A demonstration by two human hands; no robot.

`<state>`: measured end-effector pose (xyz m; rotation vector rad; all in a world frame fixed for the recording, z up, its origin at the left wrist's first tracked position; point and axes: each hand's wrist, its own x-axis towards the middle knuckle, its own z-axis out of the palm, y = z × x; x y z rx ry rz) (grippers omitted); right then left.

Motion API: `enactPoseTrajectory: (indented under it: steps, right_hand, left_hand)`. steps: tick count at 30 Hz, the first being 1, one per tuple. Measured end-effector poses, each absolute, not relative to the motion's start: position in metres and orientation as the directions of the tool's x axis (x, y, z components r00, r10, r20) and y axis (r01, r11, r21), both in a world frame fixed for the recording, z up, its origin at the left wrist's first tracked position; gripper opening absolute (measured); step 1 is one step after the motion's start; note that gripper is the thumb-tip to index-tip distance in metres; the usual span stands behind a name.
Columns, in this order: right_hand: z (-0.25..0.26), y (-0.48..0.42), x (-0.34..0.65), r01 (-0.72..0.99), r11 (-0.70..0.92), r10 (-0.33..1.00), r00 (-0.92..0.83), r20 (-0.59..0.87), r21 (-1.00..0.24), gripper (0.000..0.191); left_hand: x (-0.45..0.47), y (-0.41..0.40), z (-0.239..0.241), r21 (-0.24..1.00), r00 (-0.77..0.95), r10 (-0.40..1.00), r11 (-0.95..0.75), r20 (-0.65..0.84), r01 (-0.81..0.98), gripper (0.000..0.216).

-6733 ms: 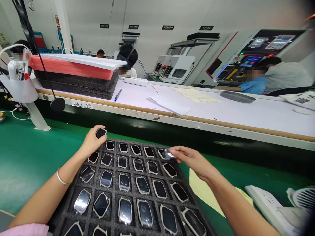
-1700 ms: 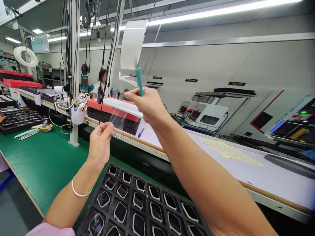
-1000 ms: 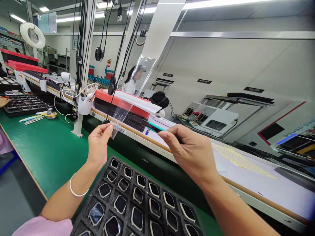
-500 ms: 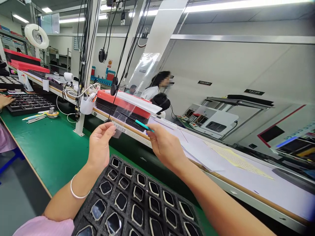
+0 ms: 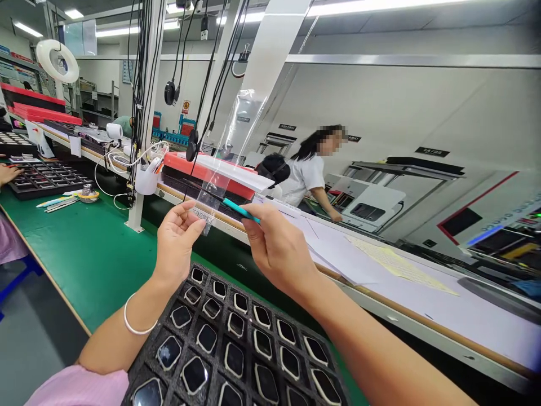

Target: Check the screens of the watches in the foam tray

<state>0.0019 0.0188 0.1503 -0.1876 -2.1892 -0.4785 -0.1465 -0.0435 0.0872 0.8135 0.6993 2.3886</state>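
Note:
My right hand (image 5: 281, 239) grips a slim tool with a teal handle (image 5: 236, 207); its thin dark end points left, across the lower part of a hanging clear plastic strip (image 5: 213, 183). Beside the strip's lower end is my left hand (image 5: 177, 242), fingers curled and thumb drawn in toward them. Whatever may lie between those fingertips is too small to make out. Below both hands, a black foam tray (image 5: 249, 332) holds several rounded-square watch cases (image 5: 207, 338) with dark faces and pale metal rims, each in its own pocket.
A shelf edge (image 5: 313, 256) with papers runs behind my hands. Black cables (image 5: 143, 67) hang by a post. To the left are a white cup of pens (image 5: 146, 179), another tray (image 5: 51, 177) and a co-worker's hand (image 5: 7, 173). Another person (image 5: 306, 175) stands beyond the shelf.
My right hand and the teal tool have moved slightly left, closer to my left hand. My left fingers have shifted slightly and look looser. The person behind the shelf has moved right.

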Motion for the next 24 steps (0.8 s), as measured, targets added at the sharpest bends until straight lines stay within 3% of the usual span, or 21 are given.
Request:
enactPoseTrajectory:
  steps: [4, 10, 24]
  right_hand:
    - [0.147, 0.027, 0.004, 0.379, 0.871, 0.030, -0.678, 0.734, 0.314, 0.018]
    - [0.141, 0.031, 0.011, 0.493, 0.774, 0.138, -0.744, 0.653, 0.398, 0.022]
    - [0.147, 0.028, 0.013, 0.561, 0.651, 0.205, -0.779, 0.593, 0.511, 0.026]
  left_hand:
    - [-0.148, -0.048, 0.087, 0.604, -0.672, 0.649, -0.709, 0.357, -0.364, 0.024]
    - [-0.152, -0.045, 0.086, 0.607, -0.724, 0.599, -0.729, 0.342, -0.316, 0.023]
    - [-0.151, -0.043, 0.084, 0.642, -0.736, 0.598, -0.707, 0.317, -0.298, 0.019]
